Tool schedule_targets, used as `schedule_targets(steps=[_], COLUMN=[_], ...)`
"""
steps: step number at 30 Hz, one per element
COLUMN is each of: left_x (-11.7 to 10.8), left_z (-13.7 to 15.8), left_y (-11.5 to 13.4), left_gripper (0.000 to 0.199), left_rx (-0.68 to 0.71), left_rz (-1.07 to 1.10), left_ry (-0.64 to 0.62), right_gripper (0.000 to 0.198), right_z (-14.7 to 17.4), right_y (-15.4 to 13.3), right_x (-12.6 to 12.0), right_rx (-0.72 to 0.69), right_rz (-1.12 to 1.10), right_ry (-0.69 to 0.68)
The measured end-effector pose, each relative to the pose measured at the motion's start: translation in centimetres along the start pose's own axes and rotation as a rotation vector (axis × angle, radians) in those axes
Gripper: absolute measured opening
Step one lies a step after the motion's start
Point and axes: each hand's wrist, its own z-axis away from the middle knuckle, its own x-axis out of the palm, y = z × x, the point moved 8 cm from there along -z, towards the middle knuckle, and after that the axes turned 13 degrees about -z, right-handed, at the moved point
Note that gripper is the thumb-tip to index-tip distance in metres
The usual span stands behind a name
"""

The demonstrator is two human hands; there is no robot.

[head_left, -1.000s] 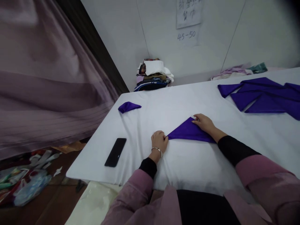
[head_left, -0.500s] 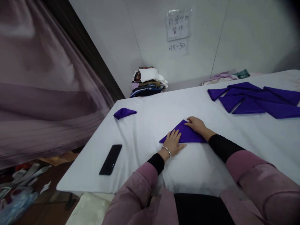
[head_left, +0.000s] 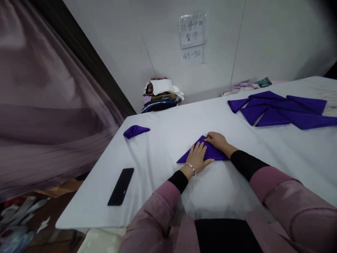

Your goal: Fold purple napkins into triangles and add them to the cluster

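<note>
A purple cloth napkin (head_left: 215,154), folded into a triangle, lies in front of me with its long edge toward my body. My left hand (head_left: 197,158) rests flat on its middle, fingers stretched and thumb out to the right past the near edge. At the upper right slanted edge, close to the top corner, my right hand (head_left: 216,140) pinches the cloth between thumb and fingers. Part of the napkin is hidden under both hands.
The table (head_left: 168,130) has a white cover. A small folded purple napkin (head_left: 135,131) and a black phone (head_left: 121,187) lie to the left. Several purple napkins (head_left: 279,109) overlap at the right. Folded clothes (head_left: 160,95) are stacked by the wall.
My left hand has slid slightly right across the napkin, toward my right hand. The right hand keeps its place at the edge. The whole view has shifted a little.
</note>
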Motion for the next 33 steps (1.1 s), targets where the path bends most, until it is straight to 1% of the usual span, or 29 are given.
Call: schedule_targets(steps=[4,7,10,12,14,15,16,18,20,22,25,28,33], left_x=[1.3,1.9,2.0,1.9,1.8,1.7,1.7,1.8,1.8,1.5,1.1,1.5,2.2], left_z=[-1.2,-1.3,-1.2,-1.2,-1.3,-1.4,-1.5,-1.6,-1.7,-1.7,-1.6,-1.5,-1.6], left_y=[0.0,0.0,-0.1,0.0,0.3,0.5,0.7,1.0,1.1,1.2,0.8,0.2,-0.3], left_gripper=[0.078,0.081,0.081,0.079,0.069,0.062,0.057,0.053,0.054,0.056,0.063,0.069,0.073], left_rx=[-0.025,-0.03,-0.028,-0.02,0.02,0.046,0.071,0.102,0.119,0.132,0.091,0.035,-0.003], left_rz=[0.024,0.04,0.045,0.038,0.012,-0.005,-0.021,-0.05,-0.077,-0.104,-0.106,-0.07,-0.061], left_ry=[-0.075,-0.088,-0.09,-0.083,-0.054,-0.035,-0.021,-0.013,-0.009,0.012,0.033,-0.019,-0.079], right_gripper=[0.025,0.025,0.028,0.037,0.045,0.047,0.049,0.052,0.056,0.059,0.062,0.063,0.066], right_z=[-0.1,-0.2,0.3,1.4,3.2,4.1,4.9,5.8,6.0,6.0,6.2,6.6,7.3], right_y=[0.3,0.3,-0.9,-3.3,-7.1,-8.9,-10.3,-11.6,-11.4,-10.3,-8.5,-7.2,-5.3], right_x=[0.0,-0.3,-0.5,-0.4,-0.1,0.4,1.0,2.1,2.5,2.3,1.6,1.1,0.3], right_rx=[0.007,0.005,0.019,-0.054,-0.235,-0.323,-0.377,-0.392,-0.34,-0.294,-0.284,-0.288,-0.312], right_rz=[-0.007,-0.02,-0.025,-0.049,-0.115,-0.153,-0.18,-0.209,-0.213,-0.206,-0.198,-0.195,-0.184], right_ry=[-0.001,0.002,0.036,0.108,0.188,0.186,0.166,0.111,0.077,0.07,0.053,0.028,0.008])
